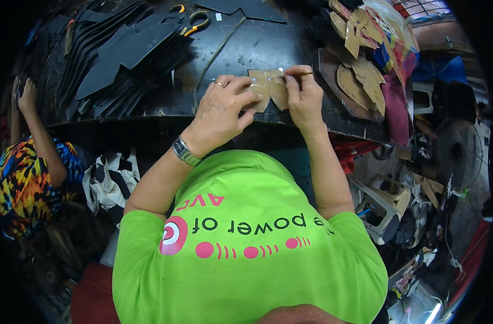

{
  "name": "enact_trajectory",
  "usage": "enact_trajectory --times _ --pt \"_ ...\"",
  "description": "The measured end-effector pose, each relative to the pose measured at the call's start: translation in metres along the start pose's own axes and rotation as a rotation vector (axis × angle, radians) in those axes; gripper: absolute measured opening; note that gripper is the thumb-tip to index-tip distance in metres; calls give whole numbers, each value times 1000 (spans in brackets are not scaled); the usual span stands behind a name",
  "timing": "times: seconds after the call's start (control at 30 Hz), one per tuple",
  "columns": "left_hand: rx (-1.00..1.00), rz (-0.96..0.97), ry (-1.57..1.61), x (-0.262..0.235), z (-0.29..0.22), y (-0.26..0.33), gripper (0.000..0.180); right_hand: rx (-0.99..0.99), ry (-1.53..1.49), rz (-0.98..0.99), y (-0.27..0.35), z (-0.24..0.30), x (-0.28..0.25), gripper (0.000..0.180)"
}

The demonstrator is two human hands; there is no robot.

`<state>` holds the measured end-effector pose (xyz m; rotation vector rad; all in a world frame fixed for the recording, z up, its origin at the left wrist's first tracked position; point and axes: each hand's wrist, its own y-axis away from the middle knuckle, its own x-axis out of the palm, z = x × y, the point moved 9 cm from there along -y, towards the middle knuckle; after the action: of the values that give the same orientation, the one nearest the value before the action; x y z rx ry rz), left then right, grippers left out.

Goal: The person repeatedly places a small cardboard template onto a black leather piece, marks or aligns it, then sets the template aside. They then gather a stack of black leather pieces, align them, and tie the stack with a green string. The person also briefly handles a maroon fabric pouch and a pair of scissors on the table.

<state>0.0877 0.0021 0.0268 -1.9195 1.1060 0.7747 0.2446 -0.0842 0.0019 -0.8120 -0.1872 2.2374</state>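
Some brown card (279, 96), notched on its near side, lies near the front edge of the desk (254, 48); the left hand's (220, 105) fingers rest on it, bent and parted, while the right hand's (306, 101) fingers pinch a thin stick (301, 74). Bare desk opens beyond, between black sheets (114, 67) and brown templates (355, 85). Pink and black lettering (252, 224) crosses the green shirt (257, 286); pale handwriting (151, 43) marks the top sheet.

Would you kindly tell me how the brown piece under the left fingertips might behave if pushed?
The brown piece is probably fairly stiff, as it lies flat with crisp edges. It looks thin, so likely light. It might slide, since the dark tabletop looks smooth.
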Motion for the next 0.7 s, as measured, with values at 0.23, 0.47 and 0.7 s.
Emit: enact_trajectory --times 0.23,0.47,0.7 --pt "11 2 -1 0 1 -1 32 359 -389 -10 -15 -31 1 5" --pt "-7 20 7 2 2 2 30 22 -239 56 -1 4 18 7" --pt "-2 9 -4 1 3 1 30 14 -166 97 -7 10 22 7"
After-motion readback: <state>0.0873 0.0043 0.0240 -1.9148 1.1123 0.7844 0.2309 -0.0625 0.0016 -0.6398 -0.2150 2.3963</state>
